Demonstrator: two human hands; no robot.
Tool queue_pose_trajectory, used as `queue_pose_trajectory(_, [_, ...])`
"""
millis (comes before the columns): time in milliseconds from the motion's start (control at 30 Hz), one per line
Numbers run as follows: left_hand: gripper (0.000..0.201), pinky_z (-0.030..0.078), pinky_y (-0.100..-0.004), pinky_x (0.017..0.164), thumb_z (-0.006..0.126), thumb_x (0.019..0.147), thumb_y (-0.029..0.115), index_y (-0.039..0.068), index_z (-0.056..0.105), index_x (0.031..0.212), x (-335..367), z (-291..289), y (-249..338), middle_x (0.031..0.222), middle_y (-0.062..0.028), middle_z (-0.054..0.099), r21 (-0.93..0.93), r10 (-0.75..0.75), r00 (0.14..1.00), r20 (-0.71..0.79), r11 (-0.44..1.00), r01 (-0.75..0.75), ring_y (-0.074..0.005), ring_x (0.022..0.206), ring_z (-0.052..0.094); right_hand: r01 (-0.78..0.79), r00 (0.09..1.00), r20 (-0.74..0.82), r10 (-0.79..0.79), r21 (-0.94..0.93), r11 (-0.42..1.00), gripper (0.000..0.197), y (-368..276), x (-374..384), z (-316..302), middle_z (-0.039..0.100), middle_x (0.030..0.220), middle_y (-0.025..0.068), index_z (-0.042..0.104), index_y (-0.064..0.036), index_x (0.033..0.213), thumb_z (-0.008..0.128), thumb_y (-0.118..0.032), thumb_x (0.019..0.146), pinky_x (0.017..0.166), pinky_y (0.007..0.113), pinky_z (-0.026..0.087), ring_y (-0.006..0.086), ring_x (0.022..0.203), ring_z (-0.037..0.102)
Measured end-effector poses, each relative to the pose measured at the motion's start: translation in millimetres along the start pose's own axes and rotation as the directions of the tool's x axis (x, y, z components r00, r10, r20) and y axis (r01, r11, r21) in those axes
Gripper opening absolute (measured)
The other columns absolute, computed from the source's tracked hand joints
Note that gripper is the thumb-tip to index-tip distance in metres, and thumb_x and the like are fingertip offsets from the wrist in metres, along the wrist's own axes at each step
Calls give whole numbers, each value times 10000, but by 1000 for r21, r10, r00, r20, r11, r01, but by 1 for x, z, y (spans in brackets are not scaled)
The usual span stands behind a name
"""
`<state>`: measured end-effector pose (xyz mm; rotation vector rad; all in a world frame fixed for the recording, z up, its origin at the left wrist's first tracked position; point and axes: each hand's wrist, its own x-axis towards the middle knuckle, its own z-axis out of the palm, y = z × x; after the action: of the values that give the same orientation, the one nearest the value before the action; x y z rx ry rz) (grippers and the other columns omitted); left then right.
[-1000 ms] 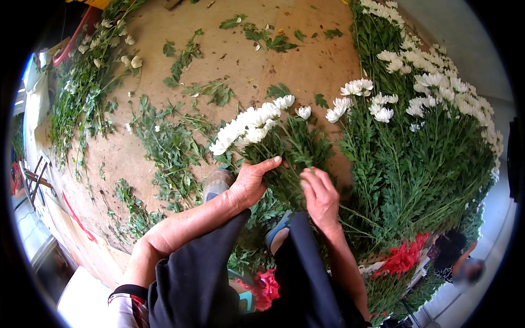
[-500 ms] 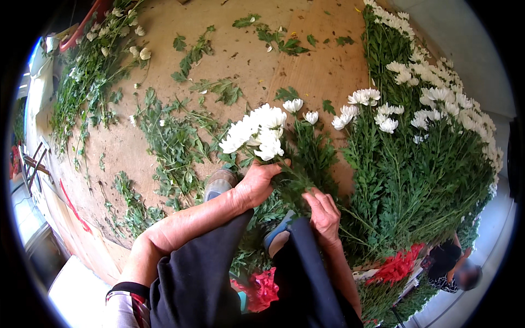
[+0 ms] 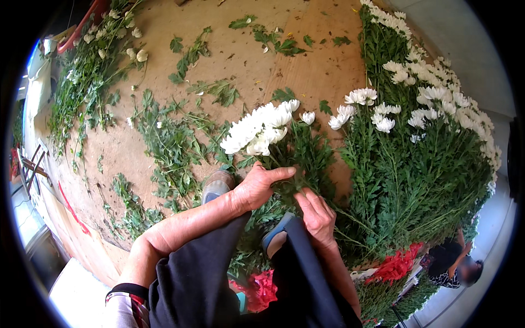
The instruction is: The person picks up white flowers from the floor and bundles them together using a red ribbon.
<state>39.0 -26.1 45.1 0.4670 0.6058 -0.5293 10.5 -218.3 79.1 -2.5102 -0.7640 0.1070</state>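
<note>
My left hand (image 3: 261,185) is closed round the stems of a bunch of white chrysanthemums (image 3: 256,131), just below the blooms, with the thumb laid across. The flower heads point away from me. My right hand (image 3: 317,216) is at the leafy stems slightly lower and to the right, its fingers bent in among the leaves; what its fingertips grip is hidden. A single white bloom (image 3: 307,117) stands beside the bunch. Off to the right lies a large heap of white chrysanthemums (image 3: 404,169) with long green stems.
Loose leafy cuttings (image 3: 169,142) lie on the brown board (image 3: 240,65). More stems with white buds (image 3: 90,82) are at the far left. Red plastic wrapping (image 3: 396,265) lies below the heap, with another red piece (image 3: 260,292) between my legs. A person (image 3: 451,262) is at the lower right.
My right hand has shifted left and slightly up toward my left hand. The held blooms have drawn closer together, and my left thumb now reaches further across the stems.
</note>
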Motion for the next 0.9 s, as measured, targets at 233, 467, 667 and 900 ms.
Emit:
queue_pose_trajectory(233, [240, 532, -358, 857, 635, 903, 31, 22, 636, 1142, 9, -4, -6, 1014, -75, 696, -28, 57, 998, 10, 998, -57, -201, 926, 653, -5, 997, 74, 18, -180, 984, 390, -6, -4, -7, 596, 1235, 97, 656, -74, 1114, 649, -80, 724, 776, 384, 502, 242, 865, 630])
queue_pose_trajectory(467, [244, 528, -447, 911, 585, 971, 163, 27, 555, 1171, 0, -15, 8, 997, -92, 650, -21, 73, 987, -145, 997, -77, -280, 957, 653, -538, 785, -132, 606, 341, 771, 257, 36, -44, -30, 611, 1226, 135, 637, -50, 1164, 591, -133, 925, 910, 394, 502, 275, 1065, 631])
queue_pose_trajectory(667, [218, 492, -447, 937, 583, 972, 222, 49, 564, 1103, -4, -20, 52, 962, -86, 640, -56, 140, 966, -216, 986, -156, -272, 977, 636, -922, 211, 289, 934, -258, 289, 492, 181, -252, -86, 717, 1042, 136, 699, -62, 1074, 423, -463, 1004, 873, 356, 496, 238, 966, 675])
queue_pose_trajectory(900, [166, 453, -539, 998, 527, 972, 167, 74, 566, 1104, -31, -66, 23, 1065, -147, 629, -191, -112, 930, -349, 980, 47, -356, 1057, 600, -954, 205, 354, 912, -136, 267, 282, 176, -176, -110, 698, 766, 53, 695, -29, 882, 566, -263, 974, 647, 262, 485, 99, 726, 651])
